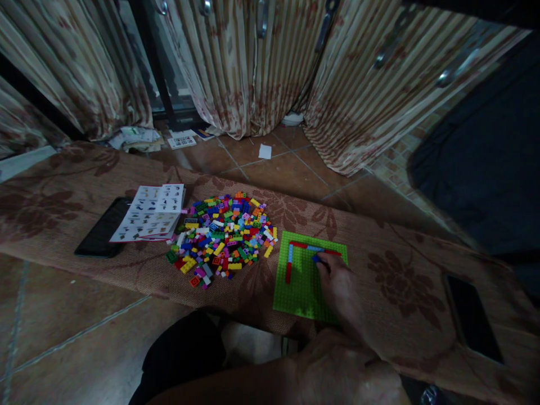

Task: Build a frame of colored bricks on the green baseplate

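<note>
My right hand (337,281) reaches over the green baseplate (301,295) with its fingers pinched on a small blue brick (316,259). The brick is low at the plate, just below the top row; whether it touches the plate I cannot tell. Red and light blue bricks form a corner there: a row (314,248) along the far side and a column (289,263) down the left. The hand covers the plate's lower right part. My left hand does not show clearly; dim bare skin (261,382) crosses the bottom, and I cannot make out which limb it is.
Left of the plate lies a spread pile of loose colourful bricks (225,239). A printed leaflet (149,214) overlaps a black phone-like slab (103,230); another dark slab (472,318) lies at the right. Beyond the cloth-covered surface (354,230) are tiled floor and striped curtains (236,67).
</note>
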`<state>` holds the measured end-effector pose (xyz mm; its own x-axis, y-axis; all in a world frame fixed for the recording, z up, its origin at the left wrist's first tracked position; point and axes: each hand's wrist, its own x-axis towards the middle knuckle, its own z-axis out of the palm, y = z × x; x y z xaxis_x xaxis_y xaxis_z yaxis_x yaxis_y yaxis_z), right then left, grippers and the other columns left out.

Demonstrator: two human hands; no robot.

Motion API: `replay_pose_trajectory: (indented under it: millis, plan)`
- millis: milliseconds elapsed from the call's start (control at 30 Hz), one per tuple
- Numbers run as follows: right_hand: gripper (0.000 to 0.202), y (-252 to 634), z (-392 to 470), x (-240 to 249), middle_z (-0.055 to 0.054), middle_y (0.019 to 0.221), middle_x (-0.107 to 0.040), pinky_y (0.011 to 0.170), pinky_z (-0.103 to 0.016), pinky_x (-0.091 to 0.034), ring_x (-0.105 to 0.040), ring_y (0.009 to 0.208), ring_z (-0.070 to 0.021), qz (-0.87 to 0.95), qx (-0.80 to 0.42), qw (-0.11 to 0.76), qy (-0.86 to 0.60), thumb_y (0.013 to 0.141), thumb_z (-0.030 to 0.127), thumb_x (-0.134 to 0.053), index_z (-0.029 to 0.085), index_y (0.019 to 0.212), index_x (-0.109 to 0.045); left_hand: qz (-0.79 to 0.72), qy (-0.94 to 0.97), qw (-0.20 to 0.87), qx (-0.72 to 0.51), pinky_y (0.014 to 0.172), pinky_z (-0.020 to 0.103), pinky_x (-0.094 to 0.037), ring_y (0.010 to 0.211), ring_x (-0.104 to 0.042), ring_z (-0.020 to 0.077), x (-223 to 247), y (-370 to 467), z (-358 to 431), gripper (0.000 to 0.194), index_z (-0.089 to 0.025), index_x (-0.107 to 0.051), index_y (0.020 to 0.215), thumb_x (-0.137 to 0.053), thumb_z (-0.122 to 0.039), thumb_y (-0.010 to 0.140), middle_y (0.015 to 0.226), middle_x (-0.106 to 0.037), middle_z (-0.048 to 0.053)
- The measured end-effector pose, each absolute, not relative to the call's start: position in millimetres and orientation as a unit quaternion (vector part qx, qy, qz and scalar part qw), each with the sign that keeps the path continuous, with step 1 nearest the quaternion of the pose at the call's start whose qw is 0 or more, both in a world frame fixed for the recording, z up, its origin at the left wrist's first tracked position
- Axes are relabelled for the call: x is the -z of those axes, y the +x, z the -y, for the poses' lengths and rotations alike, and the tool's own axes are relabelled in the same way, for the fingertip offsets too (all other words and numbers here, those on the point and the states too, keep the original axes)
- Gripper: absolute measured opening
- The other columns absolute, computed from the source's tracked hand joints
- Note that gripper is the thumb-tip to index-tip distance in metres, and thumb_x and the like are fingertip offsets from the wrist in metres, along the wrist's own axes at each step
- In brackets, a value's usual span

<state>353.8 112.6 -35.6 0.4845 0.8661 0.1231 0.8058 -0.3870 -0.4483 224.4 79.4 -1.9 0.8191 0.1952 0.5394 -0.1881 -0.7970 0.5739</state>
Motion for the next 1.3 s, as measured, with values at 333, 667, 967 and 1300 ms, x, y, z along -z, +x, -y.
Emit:
replay_pose_trajectory:
  millis: [333,667,967,1300]
  plan:
    - [0.031,357.2,-112.6,41.2,-0.010,0.103,-0.065,0.091,-0.038,-0.046,-0.060,0.099,-0.0230,0.544,-0.060,0.248,-0.799,0.089,0.022,-0.041,0.018,0.103,-0.068,-0.001,0.908,0.327,-0.262,0.045,0.025,-0.040,0.064,-0.062,0.0122,-1.7,219.3,-84.3,0.015,-0.022,-0.057,0.075,-0.051,-0.028,0.087,0.075,-0.068,-0.001]
    - [0.033,358.0,-115.1,41.9,-0.010,0.101,-0.064,0.088,-0.037,-0.047,-0.059,0.095,-0.0223,0.544,-0.069,0.279,-0.788,0.090,0.024,-0.042,0.018,0.103,-0.072,-0.012,0.907,0.335,-0.254,0.046,0.027,-0.040,0.068,-0.063,0.0142,-2.2,221.8,-89.8,0.010,-0.022,-0.058,0.084,-0.052,-0.030,0.086,0.083,-0.070,0.000]
    - [0.032,360.3,-115.8,43.4,-0.009,0.100,-0.065,0.089,-0.038,-0.048,-0.060,0.093,-0.0218,0.543,-0.070,0.285,-0.787,0.090,0.024,-0.044,0.020,0.100,-0.074,-0.033,0.910,0.331,-0.247,0.047,0.027,-0.041,0.070,-0.065,0.0156,-3.9,220.2,-89.2,0.010,-0.023,-0.058,0.090,-0.052,-0.030,0.087,0.085,-0.071,0.000]
    - [0.035,362.5,-115.1,35.2,-0.010,0.105,-0.067,0.089,-0.040,-0.049,-0.063,0.093,-0.0224,0.505,-0.091,0.283,-0.810,0.084,0.021,-0.049,0.017,0.113,-0.066,-0.078,0.889,0.369,-0.259,0.055,0.024,-0.042,0.062,-0.060,0.0131,-4.7,217.1,-100.0,0.015,-0.018,-0.055,0.080,-0.047,-0.028,0.088,0.071,-0.063,-0.001]
